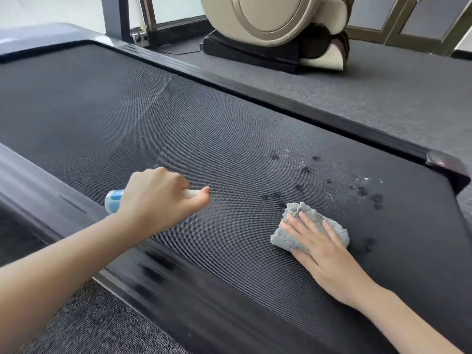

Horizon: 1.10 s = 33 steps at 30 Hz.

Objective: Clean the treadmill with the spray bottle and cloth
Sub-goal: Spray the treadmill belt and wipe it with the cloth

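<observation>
- Your right fingers (310, 224) lie straight and slightly spread, pressing flat on the grey cloth (281, 237), lower right of centre.
- Your right hand (319, 246) covers most of the cloth, which sits on the treadmill (204, 123) belt.
- Your left hand (155, 200), left of centre, has its fingers curled round the spray bottle (113, 201), thumb stretched forward along the top.
- Only the bottle's blue-and-white end shows, behind your fist.
- Dark wet spots (306, 169) dot the belt just above the cloth.
- A beige massage chair (275, 29) stands on the floor at the top centre.
</observation>
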### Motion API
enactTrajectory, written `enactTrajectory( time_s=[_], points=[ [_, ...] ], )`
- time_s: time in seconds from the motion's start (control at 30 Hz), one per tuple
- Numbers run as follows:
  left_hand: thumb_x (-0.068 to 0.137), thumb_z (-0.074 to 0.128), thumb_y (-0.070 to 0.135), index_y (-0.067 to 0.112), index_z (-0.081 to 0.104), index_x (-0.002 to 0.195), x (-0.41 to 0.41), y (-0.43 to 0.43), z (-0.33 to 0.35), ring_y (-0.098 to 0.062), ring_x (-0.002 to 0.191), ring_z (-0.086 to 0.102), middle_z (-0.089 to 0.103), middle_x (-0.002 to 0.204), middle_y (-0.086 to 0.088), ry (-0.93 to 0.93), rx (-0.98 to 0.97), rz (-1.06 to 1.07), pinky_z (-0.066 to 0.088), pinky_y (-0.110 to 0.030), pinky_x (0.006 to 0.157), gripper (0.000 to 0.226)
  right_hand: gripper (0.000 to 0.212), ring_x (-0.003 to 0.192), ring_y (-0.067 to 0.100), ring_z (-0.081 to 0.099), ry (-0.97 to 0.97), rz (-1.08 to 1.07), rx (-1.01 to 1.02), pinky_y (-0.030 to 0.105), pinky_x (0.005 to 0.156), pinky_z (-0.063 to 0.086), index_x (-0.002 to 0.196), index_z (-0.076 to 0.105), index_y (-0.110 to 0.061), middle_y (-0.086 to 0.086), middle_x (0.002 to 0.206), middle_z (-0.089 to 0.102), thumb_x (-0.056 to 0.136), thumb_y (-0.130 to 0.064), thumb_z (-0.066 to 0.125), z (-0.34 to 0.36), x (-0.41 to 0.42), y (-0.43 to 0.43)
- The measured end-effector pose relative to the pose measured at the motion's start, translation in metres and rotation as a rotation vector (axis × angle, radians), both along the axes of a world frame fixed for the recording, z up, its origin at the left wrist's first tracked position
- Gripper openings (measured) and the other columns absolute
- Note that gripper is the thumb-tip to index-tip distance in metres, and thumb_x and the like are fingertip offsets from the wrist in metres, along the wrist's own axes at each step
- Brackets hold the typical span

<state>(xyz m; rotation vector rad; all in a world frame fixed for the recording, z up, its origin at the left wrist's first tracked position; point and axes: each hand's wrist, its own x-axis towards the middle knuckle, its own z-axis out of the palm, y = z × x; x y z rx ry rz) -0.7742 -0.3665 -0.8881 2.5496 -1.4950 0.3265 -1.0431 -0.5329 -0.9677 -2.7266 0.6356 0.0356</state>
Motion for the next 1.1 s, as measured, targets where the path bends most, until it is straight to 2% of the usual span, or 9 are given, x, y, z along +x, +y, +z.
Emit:
enactTrajectory(
  time_s=[0.13, 0.23, 0.37, 0.43, 0.57, 0.67, 0.8, 0.93, 1.1],
  points=[
    [0.068, 0.015, 0.075, 0.014, 0.034, 0.041, -0.001, 0.004, -0.002, -0.022, 0.047, 0.045, 0.041, 0.042, 0.003, -0.006, 0.008, -0.049, 0.024, -0.025, 0.048, 0.07, 0.07, 0.138, -0.01, -0.019, -0.016, 0.001, -0.008, 0.032, 0.117, -0.015, 0.143, 0.007, -0.05, -0.034, 0.15, -0.006, 0.08, -0.074, -0.011, 0.0, -0.001, 0.001],
    [0.068, 0.016, 0.08, 0.015, 0.035, 0.041, -0.004, 0.008, -0.003, -0.017, 0.043, 0.042, 0.04, 0.04, 0.004, -0.027, 0.027, -0.078, 0.022, -0.024, 0.046, 0.073, 0.069, 0.137, -0.01, -0.021, -0.01, 0.006, -0.025, 0.029, 0.115, -0.018, 0.144, 0.007, -0.049, -0.034, 0.15, -0.008, 0.081, -0.072, -0.011, 0.0, -0.001, 0.001],
    [0.07, 0.019, 0.072, 0.015, 0.026, 0.038, -0.013, 0.013, -0.005, -0.019, 0.041, 0.035, 0.032, 0.037, 0.004, -0.029, 0.018, -0.08, 0.021, -0.024, 0.046, 0.066, 0.055, 0.136, -0.012, -0.023, 0.01, -0.007, -0.014, 0.027, 0.114, -0.021, 0.145, 0.007, -0.048, -0.034, 0.15, -0.009, 0.091, -0.057, 0.009, 0.004, -0.001, 0.003],
    [0.069, 0.017, 0.071, 0.013, 0.026, 0.04, -0.014, 0.011, -0.005, -0.018, 0.041, 0.035, 0.034, 0.038, 0.002, -0.002, 0.015, -0.047, 0.023, -0.025, 0.046, 0.065, 0.054, 0.135, -0.012, -0.024, 0.014, -0.005, -0.015, 0.028, 0.114, -0.02, 0.145, 0.007, -0.047, -0.034, 0.149, -0.01, 0.092, -0.054, 0.012, 0.004, -0.002, 0.003],
    [0.064, 0.013, 0.076, 0.011, 0.032, 0.043, -0.01, -0.008, 0.003, -0.021, 0.046, 0.042, 0.042, 0.043, -0.001, 0.064, 0.009, -0.018, 0.032, -0.028, 0.052, 0.071, 0.056, 0.136, -0.011, -0.024, 0.009, 0.005, -0.028, 0.029, 0.114, -0.019, 0.146, 0.006, -0.047, -0.033, 0.15, -0.011, 0.091, -0.058, 0.006, 0.002, -0.003, 0.002],
    [0.068, 0.02, 0.082, 0.011, 0.037, 0.043, -0.011, -0.032, 0.013, -0.026, 0.052, 0.047, 0.047, 0.049, -0.003, 0.055, -0.013, -0.019, 0.032, -0.029, 0.054, 0.077, 0.057, 0.135, -0.011, -0.025, 0.007, 0.002, -0.031, 0.029, 0.114, -0.019, 0.146, 0.005, -0.047, -0.033, 0.15, -0.011, 0.09, -0.059, 0.005, 0.002, -0.003, 0.002],
    [0.08, 0.034, 0.071, 0.011, 0.047, 0.048, -0.014, -0.07, 0.018, -0.03, 0.061, 0.053, 0.049, 0.054, -0.005, 0.0, -0.017, -0.017, 0.035, -0.031, 0.059, 0.069, 0.056, 0.136, -0.011, -0.024, -0.004, -0.007, -0.024, 0.03, 0.115, -0.018, 0.146, 0.005, -0.047, -0.033, 0.15, -0.011, 0.091, -0.057, 0.006, 0.003, -0.002, 0.003],
    [0.085, 0.038, 0.063, 0.01, 0.043, 0.045, -0.012, -0.101, 0.013, -0.032, 0.059, 0.051, 0.045, 0.05, -0.008, 0.024, -0.079, 0.009, 0.035, -0.031, 0.059, 0.067, 0.054, 0.136, -0.01, -0.025, -0.006, -0.012, -0.042, 0.03, 0.114, -0.018, 0.146, 0.005, -0.047, -0.034, 0.15, -0.011, 0.093, -0.055, 0.008, 0.001, -0.003, 0.004],
    [0.085, 0.038, 0.063, 0.01, 0.042, 0.046, -0.005, -0.131, 0.01, -0.032, 0.061, 0.052, 0.046, 0.052, -0.007, 0.101, -0.09, 0.018, 0.034, -0.032, 0.06, 0.066, 0.058, 0.142, -0.005, -0.013, -0.085, -0.003, -0.048, 0.035, 0.116, -0.01, 0.147, 0.012, -0.048, -0.035, 0.152, -0.005, 0.092, -0.063, -0.001, -0.007, -0.003, 0.0]
  ],
)
